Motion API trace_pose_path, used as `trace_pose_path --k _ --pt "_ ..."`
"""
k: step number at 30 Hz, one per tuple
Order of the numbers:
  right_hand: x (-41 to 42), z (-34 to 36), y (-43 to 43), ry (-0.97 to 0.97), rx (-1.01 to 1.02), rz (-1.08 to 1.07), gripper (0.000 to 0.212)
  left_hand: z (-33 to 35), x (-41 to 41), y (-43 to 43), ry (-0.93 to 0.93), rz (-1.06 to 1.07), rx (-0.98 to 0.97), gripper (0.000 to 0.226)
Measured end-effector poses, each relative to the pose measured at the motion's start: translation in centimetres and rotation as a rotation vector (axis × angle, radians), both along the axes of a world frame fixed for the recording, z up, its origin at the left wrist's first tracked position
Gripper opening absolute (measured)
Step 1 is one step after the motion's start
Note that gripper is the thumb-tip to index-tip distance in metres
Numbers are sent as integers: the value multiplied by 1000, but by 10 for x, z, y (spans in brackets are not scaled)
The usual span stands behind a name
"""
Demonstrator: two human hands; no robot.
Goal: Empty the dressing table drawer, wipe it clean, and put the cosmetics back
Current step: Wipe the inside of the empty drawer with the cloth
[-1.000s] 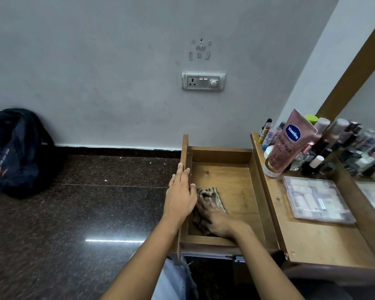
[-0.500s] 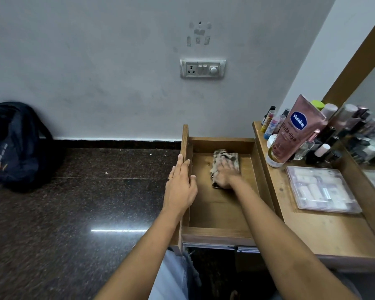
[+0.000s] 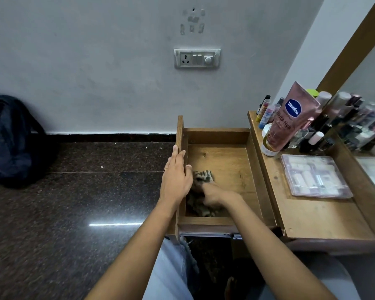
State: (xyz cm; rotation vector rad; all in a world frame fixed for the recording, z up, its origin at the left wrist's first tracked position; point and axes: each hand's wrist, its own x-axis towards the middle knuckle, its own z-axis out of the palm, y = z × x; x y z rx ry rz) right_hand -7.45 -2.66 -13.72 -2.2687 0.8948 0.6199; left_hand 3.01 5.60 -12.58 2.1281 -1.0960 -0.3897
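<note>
The right hand (image 3: 214,194) is blurred, so how its fingers lie cannot be told. It and the left hand (image 3: 175,180) hide much of the cloth (image 3: 204,176). The picture's left edge cuts off the backpack (image 3: 13,139). Labels on the small bottles (image 3: 266,109) are too small to read.

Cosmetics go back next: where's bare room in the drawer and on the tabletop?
Free: drawer floor between cloth and its back and right walls; tabletop between clear case and near edge. Crowded: the drawer's near-left, where the left hand and right hand work; the mirror corner, packed with bottles.
</note>
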Motion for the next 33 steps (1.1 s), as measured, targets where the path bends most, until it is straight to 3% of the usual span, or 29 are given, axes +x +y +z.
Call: trace_pose_path --k 2,4,7,10,15,22,27,33 --pt "10 1 -7 -73 -53 -46 70 0 0 -1 3 1 -2 50" --pt "27 -3 -24 -106 -130 -60 72 0 0 -1 -9 -5 0 50" --pt "55 -11 -48 -134 -264 -55 62 0 0 -1 -6 -1 8 50" --pt "67 -14 -51 -210 -386 -182 53 0 0 -1 -7 -10 -6 50" --pt "43 -12 -23 -263 -395 -292 24 0 -1 0 -12 -12 -16 50" --pt "-9 13 29 -86 -171 -76 25 -2 1 0 -35 -13 12 49" --pt "-8 13 41 25 -253 -106 33 -6 2 0 -56 -6 32 50" --pt "-38 9 20 119 -327 -330 28 -6 2 -1 -68 -12 45 50"
